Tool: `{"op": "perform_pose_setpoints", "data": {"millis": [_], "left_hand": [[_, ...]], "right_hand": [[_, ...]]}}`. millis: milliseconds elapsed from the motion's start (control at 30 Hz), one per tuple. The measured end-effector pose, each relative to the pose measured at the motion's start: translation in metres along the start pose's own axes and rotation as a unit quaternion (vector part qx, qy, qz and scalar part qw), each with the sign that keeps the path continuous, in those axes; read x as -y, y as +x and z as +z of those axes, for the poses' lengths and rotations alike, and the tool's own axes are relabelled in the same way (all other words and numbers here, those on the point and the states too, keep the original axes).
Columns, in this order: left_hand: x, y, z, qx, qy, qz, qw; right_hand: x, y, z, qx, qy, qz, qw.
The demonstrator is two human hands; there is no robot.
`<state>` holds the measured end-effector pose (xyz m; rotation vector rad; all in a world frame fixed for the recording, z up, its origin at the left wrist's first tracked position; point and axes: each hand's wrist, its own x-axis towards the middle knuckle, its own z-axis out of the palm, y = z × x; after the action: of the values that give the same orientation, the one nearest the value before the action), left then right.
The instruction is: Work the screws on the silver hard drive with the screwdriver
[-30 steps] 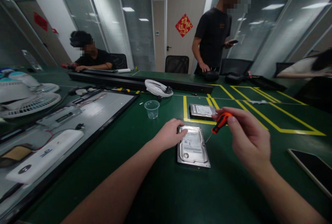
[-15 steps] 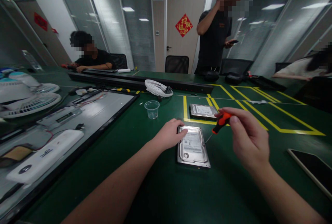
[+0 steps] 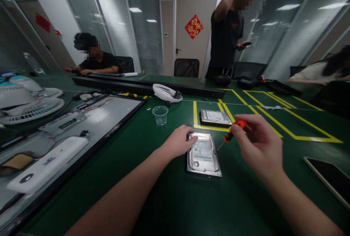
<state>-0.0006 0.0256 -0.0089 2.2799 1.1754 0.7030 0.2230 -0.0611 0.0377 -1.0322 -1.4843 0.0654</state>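
Observation:
A silver hard drive [image 3: 203, 156] with a white label lies flat on the green table [image 3: 169, 199]. My left hand [image 3: 180, 140] grips its upper left corner, thumb on the top face. My right hand [image 3: 258, 141] is closed round the orange and black handle of a screwdriver [image 3: 234, 130]. The screwdriver slants down to the left, and its tip meets the drive's right edge. Behind this drive, a second hard drive [image 3: 215, 117] rests inside a yellow tape outline. A clear plastic cup [image 3: 160, 115] stands to the upper left of my left hand.
On the left lies a large panel [image 3: 109, 117] bearing a white device [image 3: 49, 163]. A white fan grille [image 3: 166, 93] sits before a long black bar [image 3: 191, 89]. A phone [image 3: 328, 177] lies at right. Several people are around the table.
My right hand's fingers have shifted on the handle, and the handle has turned and tilted slightly more to the right. The standing person's arm has risen. My left hand and the drive have stayed put.

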Motion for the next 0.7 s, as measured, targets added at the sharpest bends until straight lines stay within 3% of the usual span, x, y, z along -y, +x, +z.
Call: {"op": "perform_pose_setpoints", "data": {"millis": [267,500,700], "left_hand": [[0.0002,0.0002,-0.0012,0.006,0.0,-0.007,1.0],[0.0005,0.0007,0.0004,0.006,0.004,-0.009,1.0],[0.001,0.0006,0.0,0.005,-0.003,-0.004,1.0]], "right_hand": [[0.0104,-0.0026,-0.001,0.015,0.06,0.047,0.997],[0.0038,-0.0025,0.0019,-0.017,0.032,0.04,0.999],[0.0032,-0.0025,0.0005,0.002,0.02,0.015,1.0]]}}
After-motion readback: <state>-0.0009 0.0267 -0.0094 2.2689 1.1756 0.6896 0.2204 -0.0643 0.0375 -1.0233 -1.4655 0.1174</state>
